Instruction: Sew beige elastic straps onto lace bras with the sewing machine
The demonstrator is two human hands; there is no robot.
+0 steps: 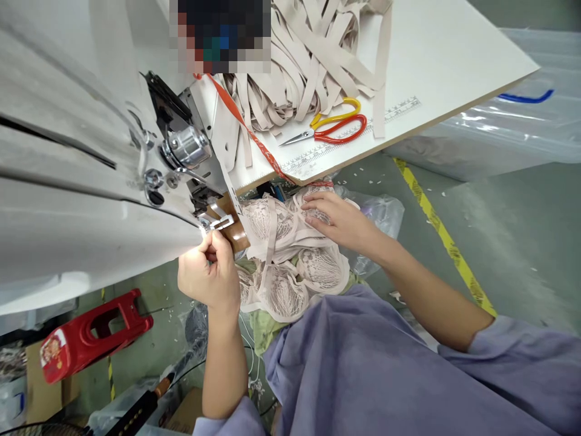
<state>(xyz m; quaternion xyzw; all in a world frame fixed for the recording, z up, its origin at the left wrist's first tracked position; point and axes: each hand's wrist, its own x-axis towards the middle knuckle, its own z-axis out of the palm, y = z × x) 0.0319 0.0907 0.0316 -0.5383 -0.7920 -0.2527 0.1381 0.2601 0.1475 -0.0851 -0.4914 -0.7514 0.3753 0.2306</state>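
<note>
My left hand (pixel 211 266) is closed in a pinch just below the needle area of a white sewing machine (pixel 91 224); whatever its fingertips hold is too small to make out. My right hand (pixel 333 218) lies with fingers spread on a pale pink lace bra (pixel 272 224), just beyond the front edge of the white table. Another lace bra (pixel 284 290) hangs below it, over my lap. A metal presser part (pixel 220 223) sits beside my left fingertips, above a brown shiny plate (pixel 236 233).
On the white table (pixel 445 54) lie a heap of beige straps (pixel 299 66), scissors (pixel 340 128) with red and yellow handles, and a red ribbon (pixel 245 124). A red stool (pixel 97 330) stands lower left. Plastic bags (pixel 490 133) are at the right.
</note>
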